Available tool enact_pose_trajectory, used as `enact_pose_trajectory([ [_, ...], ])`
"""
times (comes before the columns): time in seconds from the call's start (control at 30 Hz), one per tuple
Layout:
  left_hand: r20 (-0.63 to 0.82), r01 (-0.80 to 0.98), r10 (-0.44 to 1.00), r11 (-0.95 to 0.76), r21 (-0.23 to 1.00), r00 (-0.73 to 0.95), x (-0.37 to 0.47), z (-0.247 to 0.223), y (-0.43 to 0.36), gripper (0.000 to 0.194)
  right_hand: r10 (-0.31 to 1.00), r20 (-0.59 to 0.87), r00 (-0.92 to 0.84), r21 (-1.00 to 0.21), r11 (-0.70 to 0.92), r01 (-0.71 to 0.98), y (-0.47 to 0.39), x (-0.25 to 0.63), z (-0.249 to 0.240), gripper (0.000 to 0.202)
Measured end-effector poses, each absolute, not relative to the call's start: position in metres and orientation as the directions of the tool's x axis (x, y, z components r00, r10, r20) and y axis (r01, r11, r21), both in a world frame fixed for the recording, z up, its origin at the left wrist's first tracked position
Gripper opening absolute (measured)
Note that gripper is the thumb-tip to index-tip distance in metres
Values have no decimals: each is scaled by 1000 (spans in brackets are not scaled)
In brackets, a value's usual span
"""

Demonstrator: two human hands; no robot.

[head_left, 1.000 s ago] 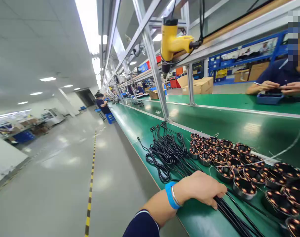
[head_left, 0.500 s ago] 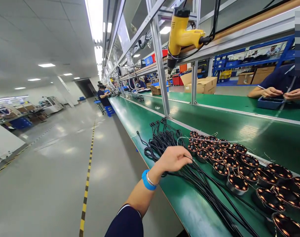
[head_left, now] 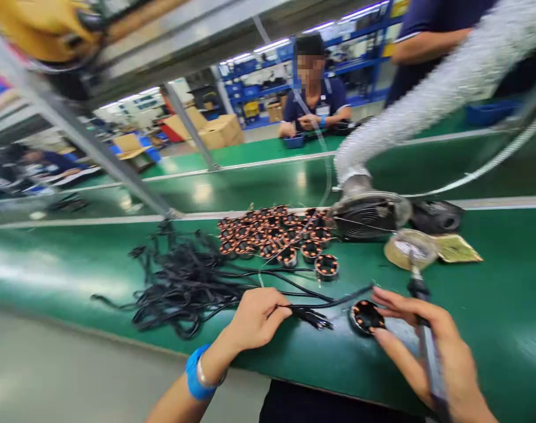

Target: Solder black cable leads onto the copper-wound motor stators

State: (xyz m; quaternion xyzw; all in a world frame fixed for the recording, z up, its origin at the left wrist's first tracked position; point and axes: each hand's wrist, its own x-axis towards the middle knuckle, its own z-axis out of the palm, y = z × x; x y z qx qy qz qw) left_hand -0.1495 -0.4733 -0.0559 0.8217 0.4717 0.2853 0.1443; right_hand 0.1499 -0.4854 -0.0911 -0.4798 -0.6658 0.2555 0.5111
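My left hand (head_left: 260,317) is closed on black cables (head_left: 180,282), near their stripped ends, at the front of the green table. At the right, my right hand (head_left: 431,341) has a soldering iron (head_left: 429,352) resting between thumb and fingers, its tip pointing away from me. The thumb and fingertips of that hand are around a copper-wound ring (head_left: 367,318) lying on the table. One cable end reaches the fingertips beside the ring. Behind the cables stand several more copper-wound rings (head_left: 268,232) in a cluster.
A fume fan (head_left: 369,216) with a silver hose (head_left: 426,94) stands behind my right hand. Near it are a round dish (head_left: 409,249) and a gold packet (head_left: 457,248). A metal post (head_left: 96,135) rises at the left. Across the table sits a person (head_left: 314,108).
The view has swung to the right and down. My right hand, the soldering iron, the separate ring and the fume fan have come into view. My left hand still grips the cables.
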Motion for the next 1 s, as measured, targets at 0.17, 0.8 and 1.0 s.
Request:
enact_pose_trajectory([
  [0.17, 406, 694, 802, -589, 414, 438, -157, -60, -475, 12, 962, 270, 43, -933, 251, 259, -471, 125, -81, 37],
  [0.8, -240, 141, 712, 196, 970, 660, -61, -43, -430, 50, 809, 588, 21, -782, 561, 272, -464, 103, -56, 19],
  [1.0, -191, 141, 752, 130, 981, 631, -68, -55, -435, 46, 917, 397, 36, -912, 390, 131, -468, 104, -59, 15],
])
